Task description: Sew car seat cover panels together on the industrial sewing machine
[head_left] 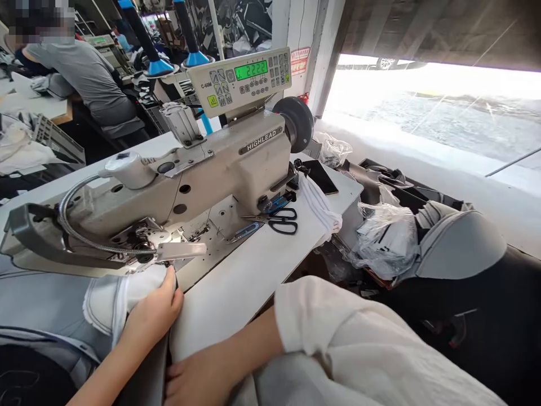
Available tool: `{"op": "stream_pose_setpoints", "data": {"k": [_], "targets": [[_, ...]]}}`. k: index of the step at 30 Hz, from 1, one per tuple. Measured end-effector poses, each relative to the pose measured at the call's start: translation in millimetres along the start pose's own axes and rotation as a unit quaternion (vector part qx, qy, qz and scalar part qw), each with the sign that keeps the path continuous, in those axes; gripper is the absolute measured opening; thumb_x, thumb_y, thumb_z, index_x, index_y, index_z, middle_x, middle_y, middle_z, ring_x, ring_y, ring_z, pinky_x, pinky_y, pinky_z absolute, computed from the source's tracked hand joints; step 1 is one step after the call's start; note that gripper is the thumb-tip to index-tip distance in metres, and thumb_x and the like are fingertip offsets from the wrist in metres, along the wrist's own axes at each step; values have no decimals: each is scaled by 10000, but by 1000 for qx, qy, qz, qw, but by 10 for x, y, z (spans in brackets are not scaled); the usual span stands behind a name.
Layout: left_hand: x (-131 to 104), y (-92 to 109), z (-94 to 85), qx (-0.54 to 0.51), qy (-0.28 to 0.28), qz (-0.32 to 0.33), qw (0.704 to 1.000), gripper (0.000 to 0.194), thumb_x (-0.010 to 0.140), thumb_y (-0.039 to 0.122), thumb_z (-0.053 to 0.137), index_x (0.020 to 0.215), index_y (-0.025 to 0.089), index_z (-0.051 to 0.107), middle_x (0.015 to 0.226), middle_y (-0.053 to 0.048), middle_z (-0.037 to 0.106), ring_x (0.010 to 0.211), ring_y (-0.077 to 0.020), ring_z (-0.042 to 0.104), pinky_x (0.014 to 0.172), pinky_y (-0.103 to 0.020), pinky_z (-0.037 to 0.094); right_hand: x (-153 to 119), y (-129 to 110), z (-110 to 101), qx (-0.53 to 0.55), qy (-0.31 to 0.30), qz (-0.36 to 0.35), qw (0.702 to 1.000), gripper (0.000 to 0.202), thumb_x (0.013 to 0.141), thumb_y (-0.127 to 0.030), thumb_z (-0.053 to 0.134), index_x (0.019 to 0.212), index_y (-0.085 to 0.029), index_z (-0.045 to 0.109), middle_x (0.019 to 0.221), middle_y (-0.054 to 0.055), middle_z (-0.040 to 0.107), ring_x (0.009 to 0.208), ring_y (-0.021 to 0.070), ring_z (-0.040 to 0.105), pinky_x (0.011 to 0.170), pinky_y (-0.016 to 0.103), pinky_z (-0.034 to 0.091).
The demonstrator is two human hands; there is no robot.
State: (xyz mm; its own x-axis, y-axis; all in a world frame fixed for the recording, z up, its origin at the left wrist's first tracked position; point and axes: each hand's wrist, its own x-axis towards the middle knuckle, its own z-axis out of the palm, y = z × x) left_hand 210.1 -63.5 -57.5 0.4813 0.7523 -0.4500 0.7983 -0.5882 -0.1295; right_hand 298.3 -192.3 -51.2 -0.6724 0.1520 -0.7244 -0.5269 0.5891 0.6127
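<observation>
My left hand (154,310) pinches the edge of a grey and white fabric piece (105,299) close under the sewing head, its fingertips just below the lit needle area. Light-coloured trim with a dark line runs along the fabric beside the hand. Lower down, my right hand (200,372) has its fingers curled over the dark grey edge of the same hanging work, near the table's front edge; its fingertips are partly hidden. The sewing machine (220,163) stands over the fabric, and a small lamp (181,251) shines at its needle end.
On the white table (236,287) lie black-handled scissors (282,221), a blue thread snipper (247,230) and white cloth strips (316,200). Plastic-wrapped parts (386,237) and grey sewn panels (460,242) are piled at the right. Another person (91,79) sits at the back left.
</observation>
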Motion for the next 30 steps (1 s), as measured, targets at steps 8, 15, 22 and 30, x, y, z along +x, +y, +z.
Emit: {"op": "stream_pose_setpoints", "data": {"k": [8, 15, 22, 30], "targets": [[28, -24, 28, -36, 7, -15, 999, 577, 911, 281, 156, 1429, 43, 240, 845, -168, 708, 812, -318, 683, 710, -392, 471, -1389, -1544, 980, 435, 312, 736, 415, 372, 942, -215, 272, 1079, -183, 616, 1057, 98, 663, 993, 159, 611, 854, 302, 494], [33, -27, -10, -27, 51, -2, 998, 583, 895, 249, 265, 1432, 26, 229, 911, -168, 700, 839, -264, 683, 761, -353, 499, -1311, -1474, 1125, 433, 395, 709, 392, 267, 856, -121, 407, 930, -213, 646, 868, 59, 663, 769, 165, 624, 681, 315, 504], [52, -64, -12, -34, 57, -4, 998, 613, 869, 218, 316, 1438, 15, 216, 907, -163, 698, 824, -261, 681, 727, -350, 509, -401, -728, 1008, 502, 463, 495, 536, 243, 877, -101, 408, 946, -173, 630, 879, 55, 682, 727, 131, 599, 641, 270, 453], [88, -84, 49, -40, 79, -10, 996, 637, 838, 203, 361, 1438, 29, 239, 791, -143, 690, 768, -270, 679, 653, -333, 498, -364, -696, 995, 542, 460, 514, 480, 230, 875, -71, 422, 954, -172, 612, 877, 55, 669, 753, 133, 595, 656, 254, 455]]}}
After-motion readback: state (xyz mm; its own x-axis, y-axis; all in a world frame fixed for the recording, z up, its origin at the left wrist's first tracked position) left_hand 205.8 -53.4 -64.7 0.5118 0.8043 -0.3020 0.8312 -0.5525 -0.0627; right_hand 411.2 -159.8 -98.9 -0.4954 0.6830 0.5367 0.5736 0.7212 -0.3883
